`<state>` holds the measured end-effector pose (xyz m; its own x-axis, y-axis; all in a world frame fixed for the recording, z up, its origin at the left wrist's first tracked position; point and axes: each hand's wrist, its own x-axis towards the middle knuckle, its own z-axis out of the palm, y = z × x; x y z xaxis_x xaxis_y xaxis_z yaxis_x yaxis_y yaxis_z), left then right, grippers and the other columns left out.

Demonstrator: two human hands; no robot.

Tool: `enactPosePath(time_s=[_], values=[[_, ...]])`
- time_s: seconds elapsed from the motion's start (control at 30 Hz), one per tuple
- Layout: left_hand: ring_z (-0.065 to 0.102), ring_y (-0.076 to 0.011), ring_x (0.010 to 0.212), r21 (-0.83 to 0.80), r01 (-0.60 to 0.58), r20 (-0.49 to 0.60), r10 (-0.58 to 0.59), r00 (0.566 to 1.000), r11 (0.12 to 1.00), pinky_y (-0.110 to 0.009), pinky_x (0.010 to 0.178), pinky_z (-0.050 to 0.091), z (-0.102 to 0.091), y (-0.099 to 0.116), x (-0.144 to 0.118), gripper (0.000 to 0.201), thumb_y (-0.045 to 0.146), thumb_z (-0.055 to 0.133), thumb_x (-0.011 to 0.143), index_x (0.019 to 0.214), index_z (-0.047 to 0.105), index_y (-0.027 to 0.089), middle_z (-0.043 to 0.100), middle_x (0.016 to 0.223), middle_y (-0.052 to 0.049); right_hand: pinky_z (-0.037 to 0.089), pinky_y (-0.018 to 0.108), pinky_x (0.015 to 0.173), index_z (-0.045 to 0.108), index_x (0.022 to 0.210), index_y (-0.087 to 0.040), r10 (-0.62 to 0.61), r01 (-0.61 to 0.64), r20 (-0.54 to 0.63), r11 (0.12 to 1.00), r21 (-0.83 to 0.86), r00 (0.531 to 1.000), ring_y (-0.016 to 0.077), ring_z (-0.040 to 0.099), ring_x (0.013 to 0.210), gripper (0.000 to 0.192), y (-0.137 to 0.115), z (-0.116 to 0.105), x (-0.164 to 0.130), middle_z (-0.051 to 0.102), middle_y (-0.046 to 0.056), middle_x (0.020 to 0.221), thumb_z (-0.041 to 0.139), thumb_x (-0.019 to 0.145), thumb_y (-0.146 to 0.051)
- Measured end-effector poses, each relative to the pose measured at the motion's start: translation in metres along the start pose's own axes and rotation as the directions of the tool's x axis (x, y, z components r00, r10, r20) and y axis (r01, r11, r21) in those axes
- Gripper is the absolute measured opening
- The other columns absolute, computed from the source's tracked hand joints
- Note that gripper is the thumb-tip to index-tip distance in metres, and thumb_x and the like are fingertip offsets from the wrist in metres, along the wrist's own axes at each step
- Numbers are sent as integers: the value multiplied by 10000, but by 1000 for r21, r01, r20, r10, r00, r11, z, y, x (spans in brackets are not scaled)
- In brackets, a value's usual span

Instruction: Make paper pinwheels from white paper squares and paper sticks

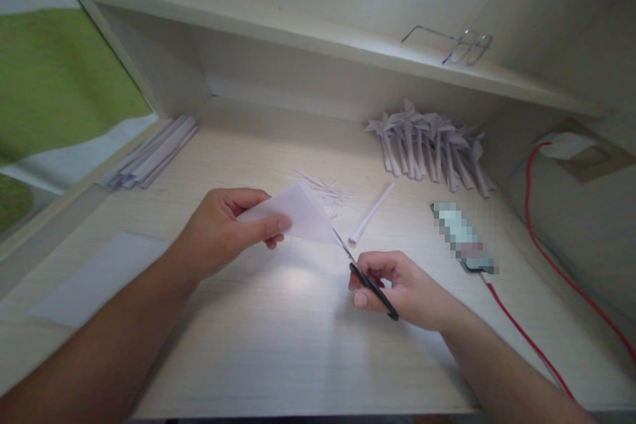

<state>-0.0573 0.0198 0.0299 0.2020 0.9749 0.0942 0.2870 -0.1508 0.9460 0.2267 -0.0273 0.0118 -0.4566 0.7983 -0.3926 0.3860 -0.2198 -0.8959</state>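
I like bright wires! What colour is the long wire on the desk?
Red. The wire shows best in the head view, running along the desk beside the right hand.

A pale wooden desk (308,358) sits beneath a matching shelf (308,36), with a green-and-white wall (54,86) at left.

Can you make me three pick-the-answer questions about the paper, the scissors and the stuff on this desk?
1. Where are the glasses?
A. on the shelf above the desk
B. on the desk by the cable
C. in the right hand

2. What colour is the cable?
A. green
B. red
C. blue

3. How is the folded paper held?
A. flat under the scissors
B. tucked on the shelf
C. pinched in the left hand

Answers: 1 A, they lie on the upper board. 2 B, it runs red along the right side. 3 C, fingers grip it while the right hand brings the scissors to its corner.
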Motion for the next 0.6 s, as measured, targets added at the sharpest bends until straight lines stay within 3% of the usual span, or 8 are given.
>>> enactPosePath(time_s=[0.6], values=[[640, -155, 581, -2, -19, 8, 19, 1000, 1000, -255, 604, 473, 0, -2, 0, 233, 336, 778, 759, 564, 721, 221, 709, 596, 5, 310, 247, 542, 656, 720, -169, 37, -37, 14, 999, 38, 999, 121, 429, 616, 426, -1, 1, 0, 515, -21, 639, 847, 682, -547]])
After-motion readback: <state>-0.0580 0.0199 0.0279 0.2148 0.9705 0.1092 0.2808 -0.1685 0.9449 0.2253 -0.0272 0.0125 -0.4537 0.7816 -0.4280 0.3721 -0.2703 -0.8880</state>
